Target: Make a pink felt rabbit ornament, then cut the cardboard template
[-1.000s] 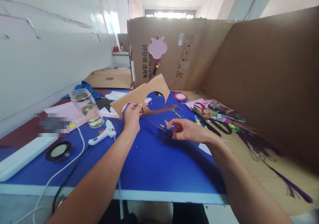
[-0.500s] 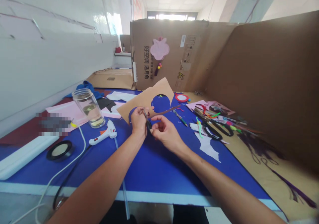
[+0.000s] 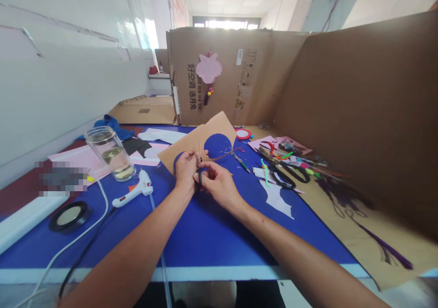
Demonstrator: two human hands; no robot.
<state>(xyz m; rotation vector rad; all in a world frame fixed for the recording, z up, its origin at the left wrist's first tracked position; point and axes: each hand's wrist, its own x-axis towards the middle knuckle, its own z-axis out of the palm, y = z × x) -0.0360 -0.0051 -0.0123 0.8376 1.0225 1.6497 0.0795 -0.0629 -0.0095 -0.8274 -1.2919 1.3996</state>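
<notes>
A small pair of scissors with black handles (image 3: 200,176) is upright between my hands, its thin blade pointing away from me. My right hand (image 3: 219,180) is closed around the handles. Right beside it, my left hand (image 3: 185,170) is closed with its fingertips against the scissors; what else it may grip is hidden. Just behind both hands lies a tan cardboard sheet (image 3: 190,143) with a large round hole and a second cut-out partly covered by my left hand. A narrow brown strip (image 3: 221,156) runs out to the right of my fingers.
Left stand a glass jar (image 3: 118,162) with liquid, a white glue gun (image 3: 135,190) with its cord, and black tape (image 3: 70,216). Right are large black-handled shears (image 3: 284,175), a pen (image 3: 241,162) and paper scraps (image 3: 276,199). Cardboard walls (image 3: 263,70) enclose the back and right.
The view has turned slightly right, so most things sit further left. My right fingers have moved in and closed on the scissors' handles, and the blade now points straight away from me.
</notes>
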